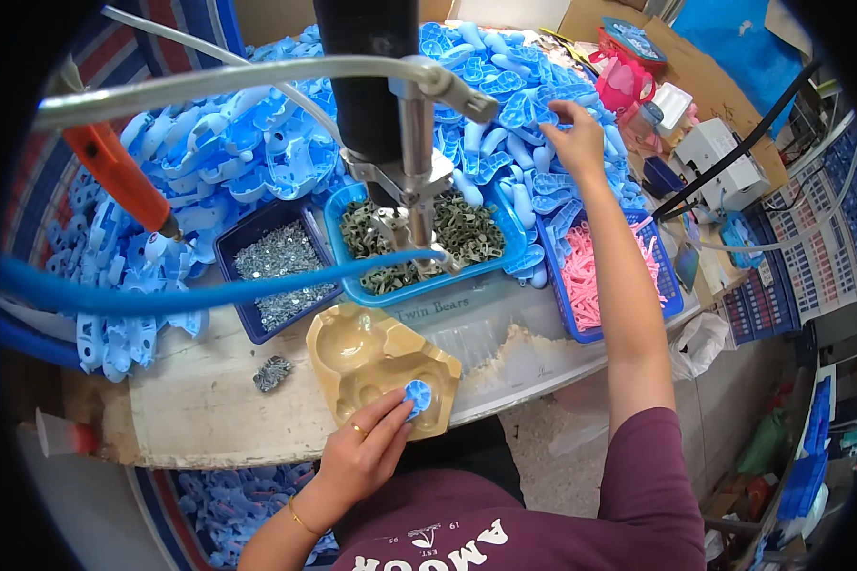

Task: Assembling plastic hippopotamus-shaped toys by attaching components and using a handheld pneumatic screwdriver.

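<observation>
My left hand (367, 445) pinches a small round blue plastic part (417, 396) between its fingertips. The part rests at the near right hollow of a tan moulded fixture (348, 354) by the table's front edge. My right arm stretches far forward, and its hand (577, 143) is at the right side of a big heap of blue plastic shell parts (528, 105). Thumb and forefinger there are apart, close to the blue parts, with nothing visible between them. Above the fixture hangs a black and metal powered tool (390, 124).
A light blue basket (376, 297) holds olive-green pieces. Beside it stand a dark tray (262, 328) of small metal pieces and a blue basket (671, 303) of pink sticks. An orange screwdriver (124, 176) hangs left; a blue hose (162, 300) crosses in front. A metal clump (272, 374) lies left of the fixture.
</observation>
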Available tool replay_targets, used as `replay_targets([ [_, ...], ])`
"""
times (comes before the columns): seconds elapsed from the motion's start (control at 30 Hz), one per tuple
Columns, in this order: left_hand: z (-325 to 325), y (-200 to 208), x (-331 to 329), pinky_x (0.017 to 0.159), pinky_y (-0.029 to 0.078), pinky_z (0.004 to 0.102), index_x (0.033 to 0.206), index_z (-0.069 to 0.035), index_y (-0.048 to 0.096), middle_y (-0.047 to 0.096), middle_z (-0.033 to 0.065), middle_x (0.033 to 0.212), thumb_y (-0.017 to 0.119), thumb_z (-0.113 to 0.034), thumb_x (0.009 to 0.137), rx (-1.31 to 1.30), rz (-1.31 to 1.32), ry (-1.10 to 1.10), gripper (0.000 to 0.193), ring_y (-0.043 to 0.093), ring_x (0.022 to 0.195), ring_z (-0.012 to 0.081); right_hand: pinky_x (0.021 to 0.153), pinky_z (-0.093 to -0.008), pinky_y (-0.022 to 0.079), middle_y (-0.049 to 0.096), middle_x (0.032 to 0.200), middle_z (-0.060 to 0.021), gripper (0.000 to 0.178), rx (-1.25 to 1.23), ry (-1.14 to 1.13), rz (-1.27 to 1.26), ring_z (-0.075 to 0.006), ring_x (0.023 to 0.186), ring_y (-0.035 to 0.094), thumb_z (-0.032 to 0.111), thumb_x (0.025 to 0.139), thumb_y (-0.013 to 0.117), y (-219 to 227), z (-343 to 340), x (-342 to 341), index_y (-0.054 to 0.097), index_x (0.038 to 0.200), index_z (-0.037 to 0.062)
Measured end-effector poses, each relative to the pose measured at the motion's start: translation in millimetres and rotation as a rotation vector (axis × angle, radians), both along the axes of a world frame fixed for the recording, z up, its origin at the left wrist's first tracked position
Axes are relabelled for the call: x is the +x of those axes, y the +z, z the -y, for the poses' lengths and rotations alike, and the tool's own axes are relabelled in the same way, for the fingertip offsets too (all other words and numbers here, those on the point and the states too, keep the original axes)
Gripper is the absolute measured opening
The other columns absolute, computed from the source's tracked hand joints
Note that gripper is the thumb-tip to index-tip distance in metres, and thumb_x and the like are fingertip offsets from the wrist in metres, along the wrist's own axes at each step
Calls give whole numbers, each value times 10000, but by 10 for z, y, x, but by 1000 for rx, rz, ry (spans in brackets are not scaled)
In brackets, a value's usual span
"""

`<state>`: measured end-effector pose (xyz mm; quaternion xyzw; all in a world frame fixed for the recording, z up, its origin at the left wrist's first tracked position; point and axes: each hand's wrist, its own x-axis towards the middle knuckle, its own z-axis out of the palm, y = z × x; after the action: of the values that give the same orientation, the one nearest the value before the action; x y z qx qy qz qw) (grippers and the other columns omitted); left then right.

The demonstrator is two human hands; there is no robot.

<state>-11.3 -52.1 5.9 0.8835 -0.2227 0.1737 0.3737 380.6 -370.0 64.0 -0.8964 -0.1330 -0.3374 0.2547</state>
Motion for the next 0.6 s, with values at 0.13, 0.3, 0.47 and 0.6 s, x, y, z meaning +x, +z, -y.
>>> replay_targets([
  [0.13,6,2,-11,796,595,369,1199,-6,679,686,147,1203,736,-15,855,-9,3,-10,349,708,962,306,848,-312,595,748,1122,-88,355,212,116,-33,-183,1030,715,139,817,803,33,70,-144,733,1153,49],
  [0.3,26,11,-33,802,594,369,1201,-7,680,685,153,1203,733,-8,856,-6,10,-3,349,708,970,309,873,-313,581,738,1118,-91,372,291,171,-24,-171,1025,706,147,844,811,87,172,-137,709,1179,20],
  [0.47,-1,-116,0,716,577,355,1179,-36,694,697,105,1177,770,-110,852,138,100,40,344,688,872,268,861,-309,576,695,1186,-109,391,571,313,-164,-201,1017,711,113,896,760,113,49,-347,655,1261,21],
  [0.6,116,-165,73,733,569,355,1110,-61,724,692,85,1136,810,-129,790,247,161,56,338,677,893,281,819,-272,552,682,1204,-89,350,587,460,-333,-154,983,703,83,935,687,346,-223,-1019,638,1274,8],
])
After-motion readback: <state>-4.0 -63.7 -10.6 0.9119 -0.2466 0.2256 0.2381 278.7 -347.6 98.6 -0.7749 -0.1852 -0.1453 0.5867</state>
